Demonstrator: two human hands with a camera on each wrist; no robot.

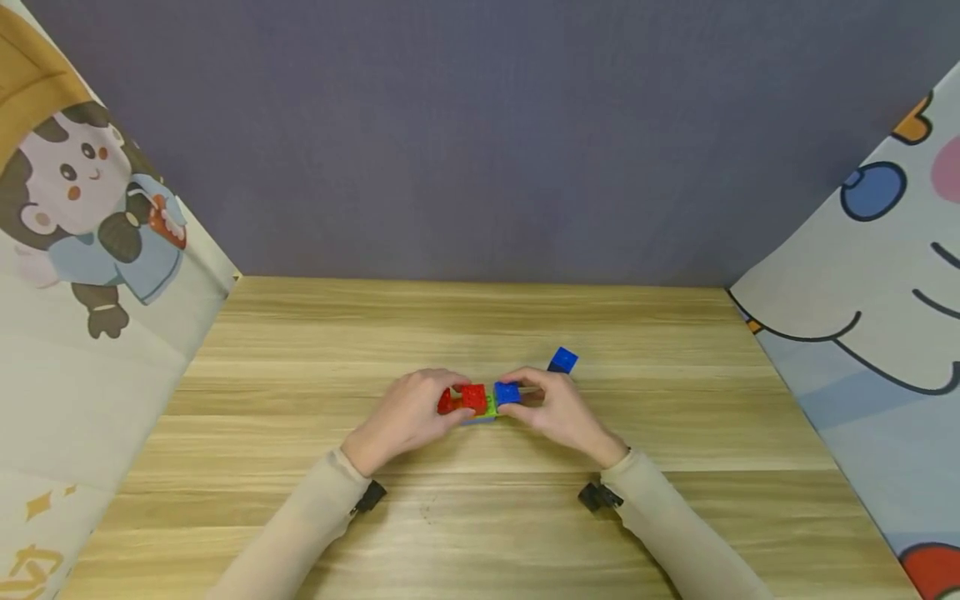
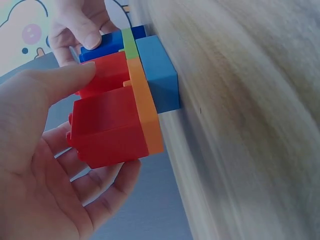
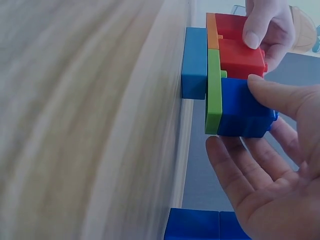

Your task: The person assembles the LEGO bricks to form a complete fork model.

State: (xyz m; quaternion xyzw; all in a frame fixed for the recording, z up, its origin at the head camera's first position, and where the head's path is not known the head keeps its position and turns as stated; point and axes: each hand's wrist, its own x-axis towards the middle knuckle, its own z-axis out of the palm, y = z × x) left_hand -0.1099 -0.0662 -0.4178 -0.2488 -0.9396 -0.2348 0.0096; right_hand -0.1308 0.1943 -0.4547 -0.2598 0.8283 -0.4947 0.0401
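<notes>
Two red bricks (image 2: pixel 107 125) stand on a thin orange plate (image 2: pixel 145 107), beside a thin green plate (image 3: pixel 213 92); a light blue brick (image 3: pixel 194 62) lies under both plates. My left hand (image 1: pixel 412 412) grips the red bricks, its thumb on the one nearer the middle in the left wrist view. At the green plate's outer end sits a dark blue brick (image 3: pixel 245 107), pinched by my right hand (image 1: pixel 562 408) between thumb and fingers. In the right wrist view that brick's base touches the green plate.
More dark blue bricks (image 1: pixel 564 360) lie on the wooden table (image 1: pixel 480 525) just behind my right hand. A grey panel (image 1: pixel 480 142) rises at the table's back, with printed cartoon panels (image 1: pixel 112 250) on both sides.
</notes>
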